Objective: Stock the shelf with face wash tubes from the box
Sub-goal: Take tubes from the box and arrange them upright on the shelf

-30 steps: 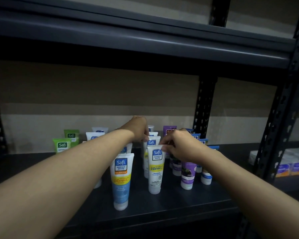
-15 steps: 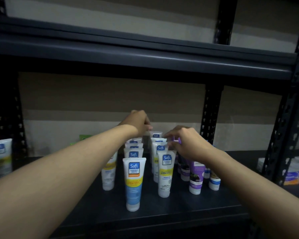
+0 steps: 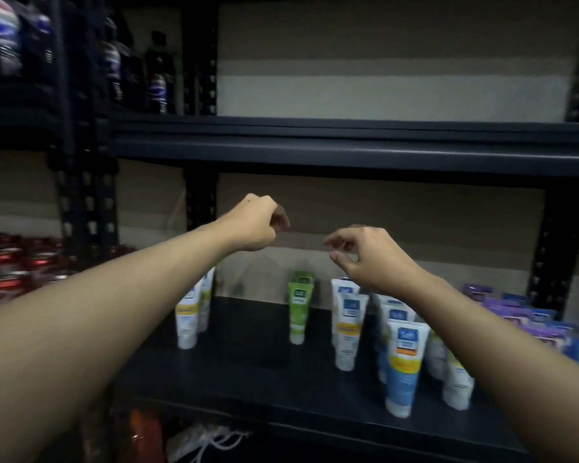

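A dark metal rack [image 3: 348,142] stands before us against a pale wall [image 3: 381,88] with beige bands; the picture is dim and a little blurred. Its lower shelf board [image 3: 248,372] crosses the lower half of the frame, and on it the face wash tubes [image 3: 457,382] stand upright on their caps. At lower right we see a blue tube [image 3: 402,365] nearest to the front edge, with white and yellow tubes [image 3: 348,335] in rows just behind and beside it. A green tube [image 3: 298,312] stands near the middle, a second green one close behind it, and two more white tubes [image 3: 188,322] stand left of centre, partly behind the left forearm [image 3: 114,312]. Purple tubes [image 3: 515,312] are grouped at the right edge. Both arms reach in from the bottom corners, and both hands are in the air above the tubes, touching none. The left hand [image 3: 254,225], in the middle of the frame, has its fingers curled into the palm and holds nothing. The right hand [image 3: 371,259], just to its right and a little lower, has loosely bent fingers with a narrow gap between thumb and forefinger, and nothing is in it. At upper left we see dark bottles [image 3: 0,38] on another rack.
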